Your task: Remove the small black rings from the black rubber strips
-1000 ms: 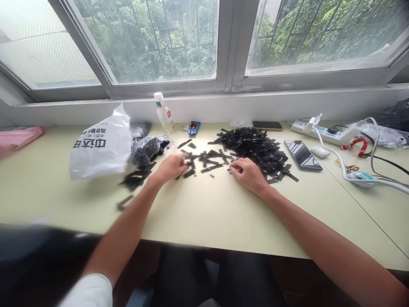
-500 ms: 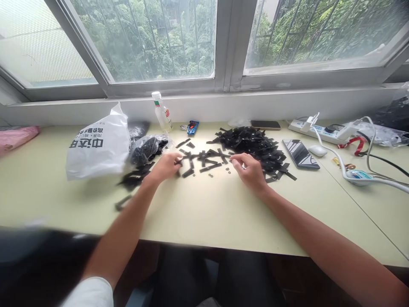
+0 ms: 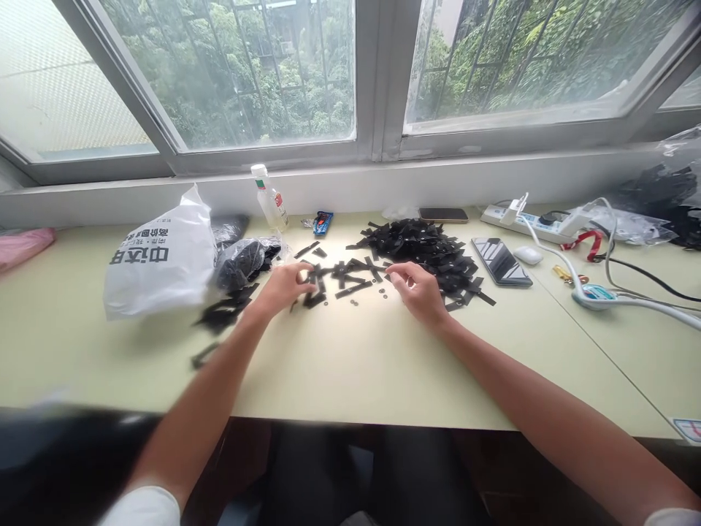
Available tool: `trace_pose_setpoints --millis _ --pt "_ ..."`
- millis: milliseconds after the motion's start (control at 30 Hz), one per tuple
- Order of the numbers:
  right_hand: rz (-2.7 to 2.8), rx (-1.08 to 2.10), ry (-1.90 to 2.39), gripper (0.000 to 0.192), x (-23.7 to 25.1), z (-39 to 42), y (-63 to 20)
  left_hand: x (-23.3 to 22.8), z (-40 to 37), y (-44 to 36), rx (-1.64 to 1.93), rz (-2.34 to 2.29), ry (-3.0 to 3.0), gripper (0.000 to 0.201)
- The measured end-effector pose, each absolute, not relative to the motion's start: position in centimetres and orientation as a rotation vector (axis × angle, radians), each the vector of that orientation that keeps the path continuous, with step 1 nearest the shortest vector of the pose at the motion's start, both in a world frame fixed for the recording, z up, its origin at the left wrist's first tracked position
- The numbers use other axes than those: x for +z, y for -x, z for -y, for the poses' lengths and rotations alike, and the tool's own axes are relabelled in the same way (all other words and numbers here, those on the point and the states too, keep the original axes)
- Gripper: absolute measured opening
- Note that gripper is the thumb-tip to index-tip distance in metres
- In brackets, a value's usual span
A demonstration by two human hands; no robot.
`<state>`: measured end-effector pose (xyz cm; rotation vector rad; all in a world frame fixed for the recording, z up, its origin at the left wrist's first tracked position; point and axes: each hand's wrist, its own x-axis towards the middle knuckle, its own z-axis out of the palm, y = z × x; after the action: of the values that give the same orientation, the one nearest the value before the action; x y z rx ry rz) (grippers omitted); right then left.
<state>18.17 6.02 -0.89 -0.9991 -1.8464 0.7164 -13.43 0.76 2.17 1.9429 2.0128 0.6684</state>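
Note:
Thin flat black strips (image 3: 353,288) lie scattered in the middle of the pale yellow table (image 3: 361,365). My left hand (image 3: 282,288) is at the left end of these strips, thumb and forefinger apart with nothing visibly held between them. On the other side, my right hand (image 3: 419,292) rests by the near left edge of a large heap of black strips (image 3: 421,248). Its thumb and forefinger are curled together in a pinch; whatever is between the tips is too small to make out. Several tiny ring-like pieces (image 3: 354,302) lie on the table between my hands.
Left of my left hand are a white plastic bag (image 3: 158,256), a clear bag of black pieces (image 3: 244,263) and more black strips (image 3: 224,310). A bottle (image 3: 269,201) and a blue packet (image 3: 323,223) stand behind. On the right are a phone (image 3: 501,261), a mouse (image 3: 528,254) and a power strip (image 3: 537,225).
My left thumb and forefinger have spread apart beside the strips. My right hand stays pinched near the heap. The whole view has shifted slightly.

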Motion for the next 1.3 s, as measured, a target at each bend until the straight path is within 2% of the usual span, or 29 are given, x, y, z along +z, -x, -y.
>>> trace_pose_setpoints --millis 133,200,433,600,733,933,1300 --pt "1.788 0.811 1.033 0.029 -0.8 -6.1 -18.2 3.1 -1.2 11.4 0.919 -1.888 -1.935 0.023" --pt "1.76 0.862 1.034 0.03 -0.7 -6.1 -18.2 3.6 -1.5 9.6 1.112 -1.741 -1.887 0.022" --pt "1.762 1.2 0.905 0.038 0.3 -5.4 -17.9 1.7 -2.8 2.1 1.322 -1.165 -1.461 0.046" --pt "1.645 1.384 0.869 0.038 -0.2 -5.7 -17.8 -0.9 -2.9 -0.3 1.401 -1.246 -1.392 0.055" --pt "1.475 1.324 0.985 0.038 -0.9 -6.5 -18.1 -1.7 -2.8 -0.6 1.428 -1.325 -1.601 0.07" --pt "1.313 1.339 0.964 0.035 -1.2 -7.2 -18.4 -2.7 -3.9 -0.5 1.022 -1.423 -2.119 0.023" --pt "1.44 1.425 0.98 0.041 -0.6 -6.4 -18.2 -1.9 -3.0 2.6 0.964 -1.462 -2.011 0.009"
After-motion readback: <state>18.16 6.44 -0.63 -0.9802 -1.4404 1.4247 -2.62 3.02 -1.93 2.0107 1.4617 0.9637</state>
